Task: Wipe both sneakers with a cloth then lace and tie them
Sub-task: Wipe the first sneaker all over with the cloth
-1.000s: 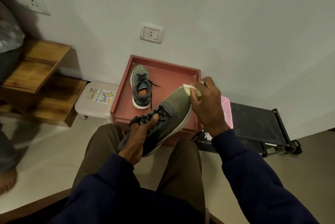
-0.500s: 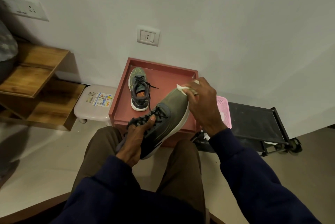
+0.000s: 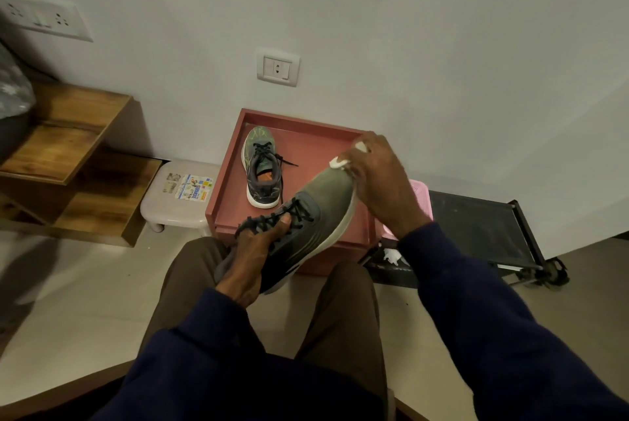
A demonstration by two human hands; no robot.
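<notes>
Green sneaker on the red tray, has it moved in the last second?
No. The green sneaker sits in the same spot near the back left corner of the red tray.

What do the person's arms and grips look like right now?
Both arms are in long dark navy sleeves of soft fabric, the left sleeve and right sleeve reaching the wrists. The left grip and right grip are bare hands with no gloves, and no watch shows.
</notes>
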